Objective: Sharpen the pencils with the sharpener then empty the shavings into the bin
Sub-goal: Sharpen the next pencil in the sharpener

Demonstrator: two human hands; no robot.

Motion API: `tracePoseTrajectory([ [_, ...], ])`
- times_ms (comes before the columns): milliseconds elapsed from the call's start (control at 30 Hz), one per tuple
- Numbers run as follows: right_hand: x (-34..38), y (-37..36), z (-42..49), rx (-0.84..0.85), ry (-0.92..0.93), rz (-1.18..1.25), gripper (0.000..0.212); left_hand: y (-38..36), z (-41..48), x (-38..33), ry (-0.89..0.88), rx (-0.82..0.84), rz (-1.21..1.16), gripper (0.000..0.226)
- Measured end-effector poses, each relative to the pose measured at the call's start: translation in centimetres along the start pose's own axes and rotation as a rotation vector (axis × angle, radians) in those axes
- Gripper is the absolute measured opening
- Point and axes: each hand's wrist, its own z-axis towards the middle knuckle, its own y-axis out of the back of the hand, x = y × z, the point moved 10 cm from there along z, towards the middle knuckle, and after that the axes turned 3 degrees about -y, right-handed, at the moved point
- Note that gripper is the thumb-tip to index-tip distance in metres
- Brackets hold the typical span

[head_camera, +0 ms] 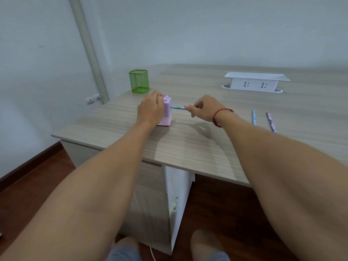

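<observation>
A pink desk sharpener (pixel 166 112) stands on the wooden desk (pixel 188 144) near its left side. My left hand (pixel 150 109) grips the sharpener from the left and hides that side of it. A blue pencil (pixel 178 107) lies level with its tip in the sharpener's right face. My right hand (pixel 204 108) pinches the pencil's back end between thumb and fingers. Two more pencils lie on the desk to the right, a blue one (pixel 253 116) and a purple one (pixel 271 122).
A green mesh cup (pixel 139 81) stands behind the sharpener near the desk's far left corner. A white socket box (pixel 256 81) sits at the back right. The desk's front edge runs below my forearms, with dark wooden floor beneath.
</observation>
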Motion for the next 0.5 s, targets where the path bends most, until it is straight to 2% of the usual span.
tracePoseTrajectory([
  [100,0.8,0.4,0.5,0.013,0.014,-0.012,0.042,0.0,0.0,-0.1,-0.019,0.015,0.028,0.039],
  [300,1.5,-0.4,0.9,-0.074,0.031,-0.107,0.049,0.2,-0.3,-1.2,-0.058,0.068,0.078,0.047],
  [500,2.8,-1.2,0.0,-0.080,0.067,-0.101,0.038,0.4,-0.5,-0.8,0.002,0.069,0.033,0.036],
])
